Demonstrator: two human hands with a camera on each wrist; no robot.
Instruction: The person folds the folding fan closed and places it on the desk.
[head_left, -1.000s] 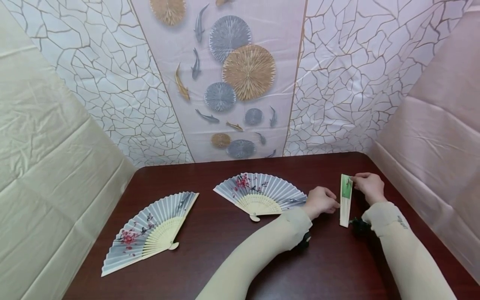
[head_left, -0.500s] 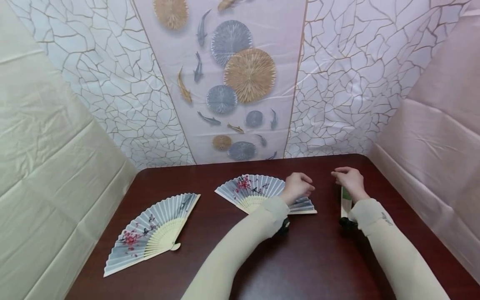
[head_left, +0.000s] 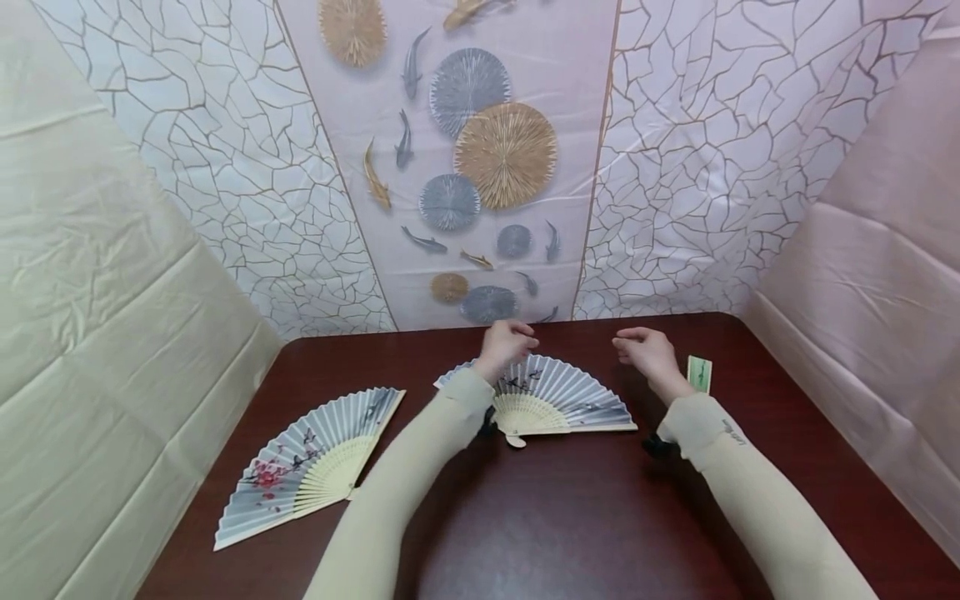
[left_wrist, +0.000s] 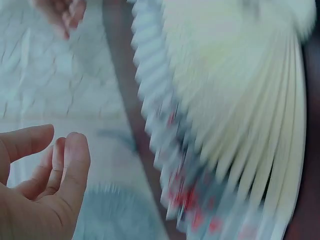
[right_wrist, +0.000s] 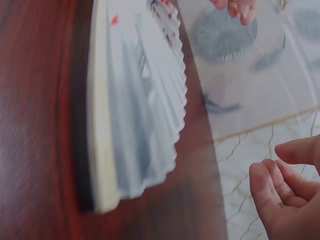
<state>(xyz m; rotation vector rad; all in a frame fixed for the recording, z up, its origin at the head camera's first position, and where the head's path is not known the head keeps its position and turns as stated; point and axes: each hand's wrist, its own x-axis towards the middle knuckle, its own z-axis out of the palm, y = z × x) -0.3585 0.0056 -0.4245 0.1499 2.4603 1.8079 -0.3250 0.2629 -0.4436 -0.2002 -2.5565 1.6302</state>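
Above the left part of an open folding fan (head_left: 581, 396) with pale ribs and grey pleats hovers my left hand (head_left: 504, 348), hiding some of its edge. The left wrist view has that hand (left_wrist: 50, 180) holding nothing, fingers loosely bent and apart from the fan (left_wrist: 240, 115). My right hand (head_left: 648, 357) is raised to the right of the same fan, also holding nothing. In the right wrist view its thumb and fingers (right_wrist: 267, 187) stand apart. A closed folding fan (head_left: 699, 373) with a green print lies behind the right wrist, its lower part hidden by the forearm.
A second open fan (head_left: 315, 462) with red blossoms lies on the left of the dark red table (head_left: 540, 517); the left forearm covers its pivot end. A patterned cloth (head_left: 675, 208) hangs behind the table, with plain cloth (head_left: 112, 333) at the sides.
Both hands have come away from the closed fan and moved left. The left hand passed over the middle fan; the right now hovers near that fan's right side. The fans stay put.
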